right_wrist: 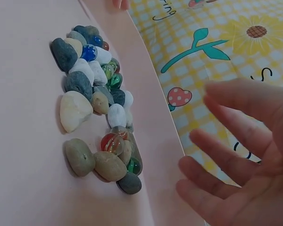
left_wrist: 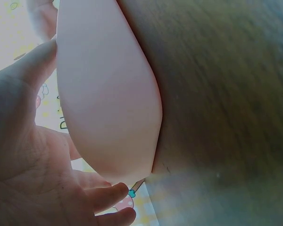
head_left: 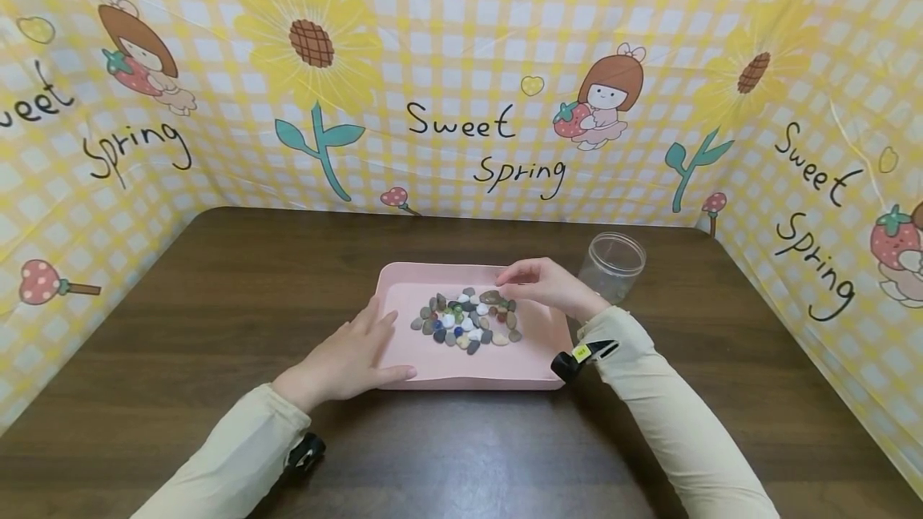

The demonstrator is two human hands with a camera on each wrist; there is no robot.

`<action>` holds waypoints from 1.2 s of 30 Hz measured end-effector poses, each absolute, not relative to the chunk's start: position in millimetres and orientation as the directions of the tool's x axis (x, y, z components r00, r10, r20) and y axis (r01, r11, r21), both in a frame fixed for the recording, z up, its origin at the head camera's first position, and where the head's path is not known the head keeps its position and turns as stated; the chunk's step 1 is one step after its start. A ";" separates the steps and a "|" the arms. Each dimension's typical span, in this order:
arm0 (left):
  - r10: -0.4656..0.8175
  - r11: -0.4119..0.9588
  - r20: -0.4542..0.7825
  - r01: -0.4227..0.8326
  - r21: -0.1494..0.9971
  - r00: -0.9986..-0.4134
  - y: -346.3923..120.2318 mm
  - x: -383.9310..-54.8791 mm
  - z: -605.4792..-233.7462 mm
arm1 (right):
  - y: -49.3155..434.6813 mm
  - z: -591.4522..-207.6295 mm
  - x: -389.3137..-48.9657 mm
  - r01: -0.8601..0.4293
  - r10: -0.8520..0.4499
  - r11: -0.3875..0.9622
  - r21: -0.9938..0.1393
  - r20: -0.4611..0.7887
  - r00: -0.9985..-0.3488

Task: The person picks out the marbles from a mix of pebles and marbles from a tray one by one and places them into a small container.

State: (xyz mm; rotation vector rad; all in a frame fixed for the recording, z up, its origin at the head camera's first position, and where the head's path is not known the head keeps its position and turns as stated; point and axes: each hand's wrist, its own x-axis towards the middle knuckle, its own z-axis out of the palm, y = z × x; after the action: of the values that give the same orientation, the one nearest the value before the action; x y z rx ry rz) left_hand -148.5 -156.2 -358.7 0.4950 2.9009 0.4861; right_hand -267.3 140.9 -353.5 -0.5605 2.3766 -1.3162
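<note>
A shallow pink tray lies on the table, with grey, tan and white pebbles gathered in its middle. Among them are glass marbles, including a blue one, a green one and a reddish one. My left hand rests at the tray's left side, fingers spread over the rim and thumb along the near edge. Over the far right part of the tray hovers my right hand, its fingers loosely extended beside the pebbles and nothing in them.
To the right of the tray, behind my right wrist, stands a clear round jar. The dark wooden table is bordered at the back and sides by a yellow checked cloth with printed flowers and figures.
</note>
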 end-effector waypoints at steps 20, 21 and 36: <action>0.355 0.887 -0.097 0.302 0.349 -0.930 -156.0 -148.2 -357.0 | 138.4 -370.7 -275.8 -0.186 -0.520 0.613 -0.768 -0.214 -0.827; 0.355 0.887 -0.099 0.301 0.350 -0.930 -156.1 -148.3 -357.1 | 138.2 -372.0 -276.1 -0.200 -0.519 0.623 -0.756 -0.208 -0.829; 0.351 0.888 -0.111 0.293 0.354 -0.930 -157.4 -149.2 -360.0 | 135.5 -379.7 -274.7 -0.341 -0.564 0.635 -0.694 -0.114 -0.818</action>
State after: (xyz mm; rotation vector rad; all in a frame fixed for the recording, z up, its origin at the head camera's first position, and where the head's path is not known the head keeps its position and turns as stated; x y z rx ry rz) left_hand -149.2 -157.4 -360.0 0.4956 2.8848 0.5005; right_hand -274.7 135.5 -379.7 -0.7255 2.5371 -0.9802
